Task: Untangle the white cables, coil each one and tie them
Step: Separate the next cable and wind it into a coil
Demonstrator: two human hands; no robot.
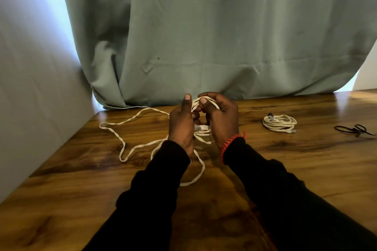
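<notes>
A long white cable [122, 144] trails in loose loops over the wooden table [81, 179] to the left and in front of my hands. Part of it is gathered into a small coil [204, 131] held upright between my hands, with a clear plug end showing in the gap. My left hand [181, 126] grips the coil's left side, thumb pointing up. My right hand [221, 118], with a red braided wristband, curls over the coil's top and pinches its strands. A second white cable [279, 123] lies coiled and tied on the table to the right.
Dark ties [354, 130] lie on the table at the far right. A grey-green curtain [204, 36] hangs down to the table's back edge. A pale wall [30, 98] borders the table's left side.
</notes>
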